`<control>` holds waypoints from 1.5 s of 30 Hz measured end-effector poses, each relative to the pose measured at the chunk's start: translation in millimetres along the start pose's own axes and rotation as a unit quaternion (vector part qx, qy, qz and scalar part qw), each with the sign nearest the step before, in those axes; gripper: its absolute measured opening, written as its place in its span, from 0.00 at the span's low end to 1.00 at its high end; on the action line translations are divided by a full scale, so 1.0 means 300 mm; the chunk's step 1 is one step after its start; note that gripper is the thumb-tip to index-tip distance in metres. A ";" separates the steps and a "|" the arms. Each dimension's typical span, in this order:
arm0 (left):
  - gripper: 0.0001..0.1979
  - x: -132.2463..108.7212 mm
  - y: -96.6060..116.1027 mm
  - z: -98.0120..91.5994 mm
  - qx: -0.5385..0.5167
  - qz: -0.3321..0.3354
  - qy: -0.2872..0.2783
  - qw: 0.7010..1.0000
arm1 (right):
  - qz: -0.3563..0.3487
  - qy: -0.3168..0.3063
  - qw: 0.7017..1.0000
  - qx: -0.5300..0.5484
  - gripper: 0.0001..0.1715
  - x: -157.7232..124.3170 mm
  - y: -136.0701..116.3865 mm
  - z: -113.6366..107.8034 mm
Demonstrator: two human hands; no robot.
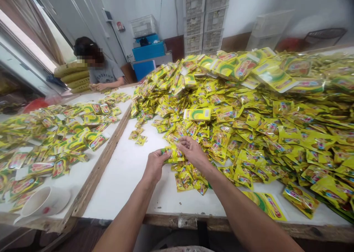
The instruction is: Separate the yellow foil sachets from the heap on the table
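Between my two hands, above the white tabletop (124,174), is a small yellow-green packet (174,154). The thumb and fingers of my left hand (156,163) pinch its left end. At its right end, my right hand (191,150) has bent fingers closed on the packet's edge. Beneath and beside my right hand lie more loose yellow packets (186,178). The large heap of yellow packets (249,130) rises just beyond and to the right. Near my right forearm a flat yellow-green pouch (265,204) rests on the table.
A wooden strip (102,167) divides off the left table, where packets (69,134) are spread. A white cup-like scoop (45,202) stands at its near corner. A co-worker (103,71) sits at the far left by stacked sacks (73,75). Crates (193,19) line the wall.
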State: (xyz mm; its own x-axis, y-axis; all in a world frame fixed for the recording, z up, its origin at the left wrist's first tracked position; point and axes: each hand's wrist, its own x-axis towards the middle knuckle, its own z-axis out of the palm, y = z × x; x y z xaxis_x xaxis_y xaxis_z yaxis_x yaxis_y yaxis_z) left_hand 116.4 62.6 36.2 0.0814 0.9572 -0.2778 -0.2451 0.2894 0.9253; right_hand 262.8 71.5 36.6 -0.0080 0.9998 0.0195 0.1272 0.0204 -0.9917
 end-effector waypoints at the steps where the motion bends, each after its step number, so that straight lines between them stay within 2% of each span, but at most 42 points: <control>1: 0.14 0.009 0.001 0.004 0.007 0.010 -0.004 1.000 | 0.007 -0.003 1.000 -0.009 0.23 -0.004 -0.010 -0.005; 3: 0.13 0.025 0.005 0.019 0.024 0.027 -0.017 0.999 | 0.014 -0.019 0.999 -0.042 0.27 -0.011 -0.027 -0.012; 5: 0.13 0.041 0.022 0.044 0.041 0.025 -0.034 0.998 | 0.006 -0.016 0.997 -0.069 0.24 -0.013 -0.037 -0.019; 10: 0.19 0.116 0.141 0.125 0.078 -0.020 -0.095 0.992 | -0.003 0.113 0.992 -0.055 0.19 0.008 -0.044 -0.059; 12: 0.20 0.170 0.206 0.167 0.157 0.020 -0.108 0.981 | 0.013 0.149 0.986 -0.079 0.18 0.013 -0.049 -0.074; 13: 0.20 0.200 0.234 0.193 0.221 0.076 -0.101 0.967 | 0.018 0.156 0.982 -0.100 0.17 0.013 -0.051 -0.078; 14: 0.21 0.231 0.257 0.224 0.295 0.150 -0.089 0.940 | 0.019 0.157 0.980 -0.121 0.17 0.011 -0.052 -0.079; 15: 0.23 0.261 0.273 0.258 0.370 0.230 -0.077 0.896 | 0.016 0.151 0.978 -0.141 0.16 0.009 -0.052 -0.077; 17: 0.31 0.316 0.278 0.335 0.508 0.345 -0.085 0.785 | 0.007 0.129 0.977 -0.171 0.14 0.004 -0.047 -0.066; 19: 0.39 0.359 0.251 0.413 0.606 0.382 -0.129 0.686 | -0.003 0.107 0.976 -0.190 0.12 0.000 -0.038 -0.052; 20: 0.41 0.373 0.232 0.448 0.639 0.383 -0.150 0.650 | -0.009 0.097 0.976 -0.196 0.12 0.000 -0.033 -0.046; 22: 0.41 0.386 0.197 0.499 0.678 0.377 -0.165 0.609 | -0.020 0.078 0.975 -0.206 0.12 0.000 -0.025 -0.039; 23: 0.39 0.384 0.187 0.514 0.684 0.377 -0.157 0.605 | -0.022 0.072 0.975 -0.209 0.12 0.000 -0.023 -0.039; 24: 0.36 0.377 0.184 0.519 0.679 0.380 -0.142 0.612 | -0.020 0.070 0.975 -0.210 0.12 0.001 -0.024 -0.040; 26: 0.31 0.349 0.198 0.501 0.638 0.390 -0.098 0.657 | -0.004 0.073 0.976 -0.205 0.12 0.002 -0.030 -0.043; 29: 0.23 0.295 0.243 0.404 0.504 0.382 -0.017 0.774 | 0.029 0.081 0.981 -0.175 0.14 0.004 -0.041 -0.049; 32: 0.21 0.240 0.258 0.254 0.312 0.296 0.013 0.903 | 0.036 0.084 0.988 -0.125 0.15 0.008 -0.042 -0.053; 34: 0.26 0.201 0.240 0.152 0.207 0.199 0.007 0.958 | 0.028 0.085 0.992 -0.093 0.15 0.013 -0.037 -0.055; 36: 0.30 0.159 0.208 0.067 0.151 0.108 -0.003 0.983 | 0.022 0.082 0.994 -0.075 0.15 0.017 -0.031 -0.056; 39: 0.31 0.099 0.159 -0.017 0.115 0.037 -0.007 0.993 | -0.008 0.068 0.994 -0.083 0.15 0.017 -0.030 -0.062; 42: 0.24 0.054 0.120 -0.063 0.130 0.028 -0.008 0.991 | -0.034 0.103 0.990 -0.085 0.16 0.018 -0.036 -0.077; 45: 0.21 0.031 0.081 -0.090 0.187 0.038 -0.013 0.981 | -0.025 0.160 0.986 -0.040 0.21 0.023 -0.040 -0.087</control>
State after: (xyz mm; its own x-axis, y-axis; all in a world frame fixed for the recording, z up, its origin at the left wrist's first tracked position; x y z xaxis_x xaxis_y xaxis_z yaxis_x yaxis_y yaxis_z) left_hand 85.1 78.8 49.1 0.1030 0.9739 -0.2022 0.1209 0.1895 0.9744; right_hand 287.2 78.3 52.1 0.2950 0.9480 0.1196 0.2131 0.0568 -0.9754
